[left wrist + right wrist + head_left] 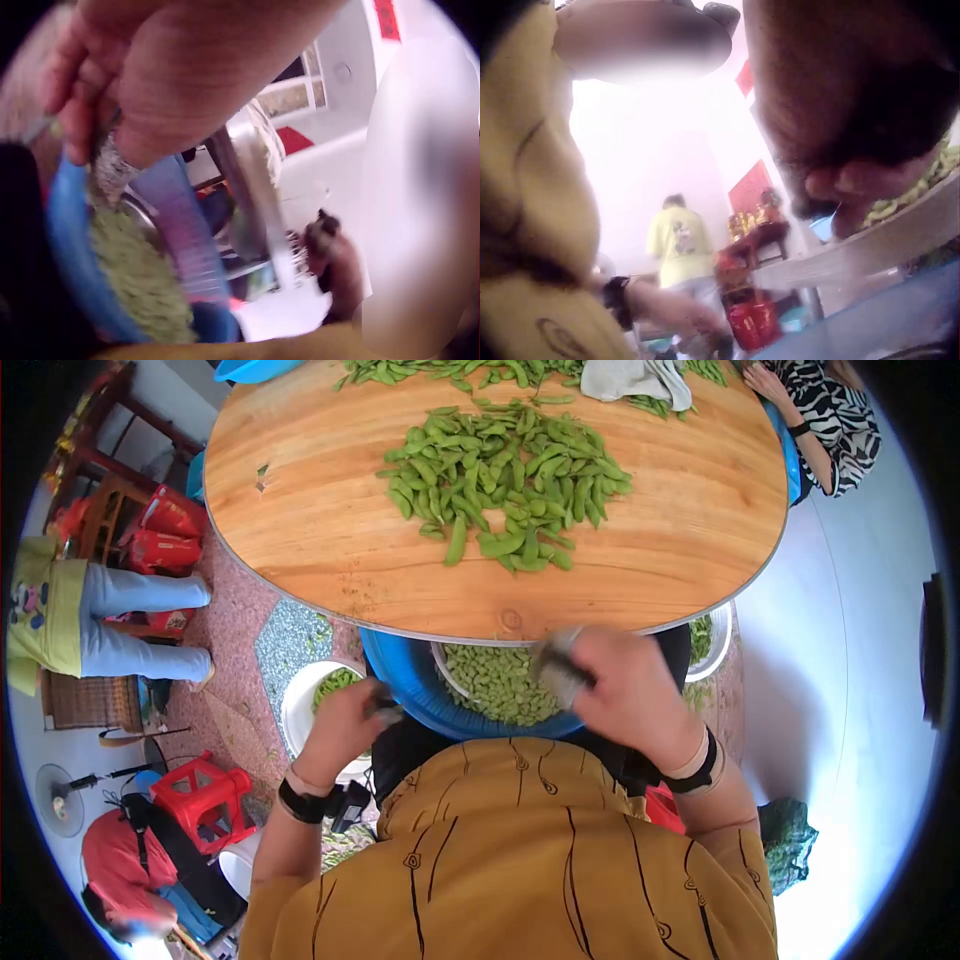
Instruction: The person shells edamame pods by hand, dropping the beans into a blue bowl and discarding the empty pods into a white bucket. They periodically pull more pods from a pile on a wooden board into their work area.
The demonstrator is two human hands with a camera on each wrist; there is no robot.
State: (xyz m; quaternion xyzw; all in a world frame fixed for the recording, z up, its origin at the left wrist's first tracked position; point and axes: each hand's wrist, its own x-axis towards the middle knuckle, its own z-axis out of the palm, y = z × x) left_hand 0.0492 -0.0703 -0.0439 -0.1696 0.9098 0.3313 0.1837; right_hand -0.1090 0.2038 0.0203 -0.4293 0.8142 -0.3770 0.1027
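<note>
We see the left hand beside the blue basin, near the white bucket of green stuff; its fingers are curled in, yet we cannot tell whether that grip is clamped on anything. The right hand is over the basin's other side, just under the near edge of the bench; its fingers are bent and blurred — a grey-and-dark patch shows at their tips — and we cannot tell whether this grip holds a pod.

Between the hands, shelled green beans lie in a white-rimmed container within the basin; on the bench we find a heap of green pods, with more pods and a pale cloth at the far edge; a red stool stands on the floor to our left.
</note>
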